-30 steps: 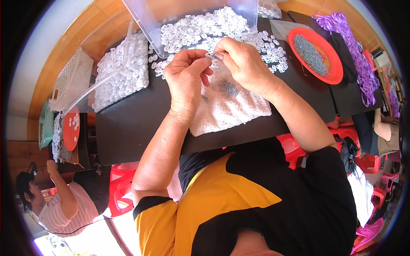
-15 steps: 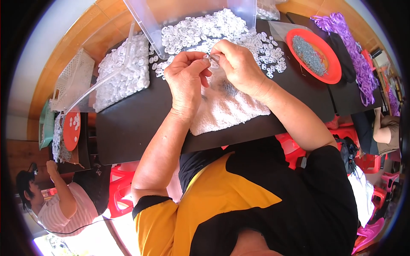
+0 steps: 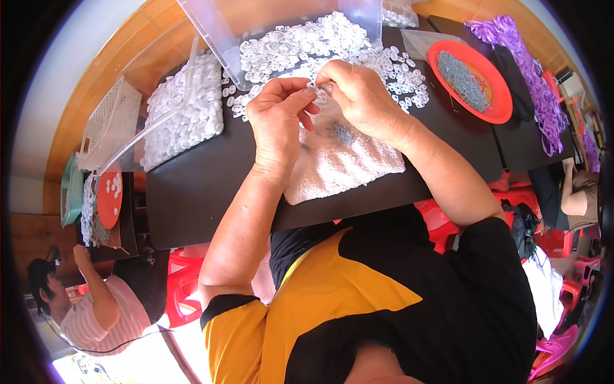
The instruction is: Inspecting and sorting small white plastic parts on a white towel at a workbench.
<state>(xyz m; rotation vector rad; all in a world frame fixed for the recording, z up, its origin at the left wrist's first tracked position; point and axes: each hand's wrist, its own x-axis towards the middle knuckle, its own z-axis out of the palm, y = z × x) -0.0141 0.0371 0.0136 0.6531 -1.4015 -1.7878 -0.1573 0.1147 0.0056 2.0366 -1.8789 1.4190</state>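
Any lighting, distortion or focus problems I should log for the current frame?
Head view: fisheye bends the tan wall panelling, with black corners; head view: glare whites out the lower left; head view: the pale pink towel has overbright patches; head view: detail between the left hand and right hand is too small to read.

Black-and-yellow shirt (image 3: 345,275); left short sleeve (image 3: 235,329) yellow, black-hemmed; right sleeve (image 3: 492,262) black

No word, label, number or sign can be read; the small white pieces (image 3: 313,40) are too tiny in view to tell whether any carry marks; the clear bag (image 3: 400,15) at the upper edge is too blurred to read; the yellow-and-black shirt (image 3: 339,275) shows plain colour; the right rim (squeezed by the fisheye) is likewise illegible
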